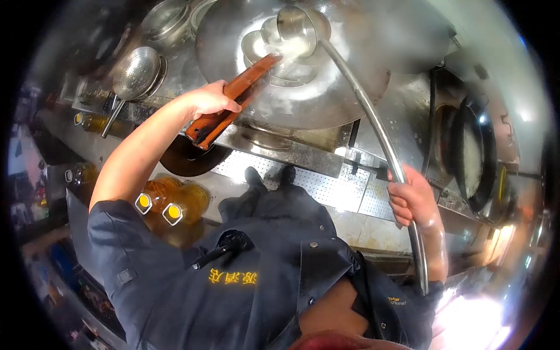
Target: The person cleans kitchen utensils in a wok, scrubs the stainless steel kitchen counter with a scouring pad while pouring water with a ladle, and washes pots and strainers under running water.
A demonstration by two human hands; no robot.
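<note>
My left hand (217,100) is closed around a long reddish-brown piece (248,79) that looks wooden, with a dark lower end. Its far tip reaches over the middle of a large metal wok (280,111). My right hand (414,197) is wrapped round the long steel handle of a ladle (361,96). The ladle's bowl tilts above the wok's centre, close to the brown piece's tip. Whitish liquid or steam blurs that spot, where several shiny round shapes show; I cannot tell whether they are bowls or reflections.
Perforated strainers (137,73) lie left of the wok, with metal pots (165,18) behind. Oil bottles (189,204) stand on the floor at the left, near a dark round pan (192,158). A black wok (473,154) stands at the right. The steel counter edge (303,157) runs before me.
</note>
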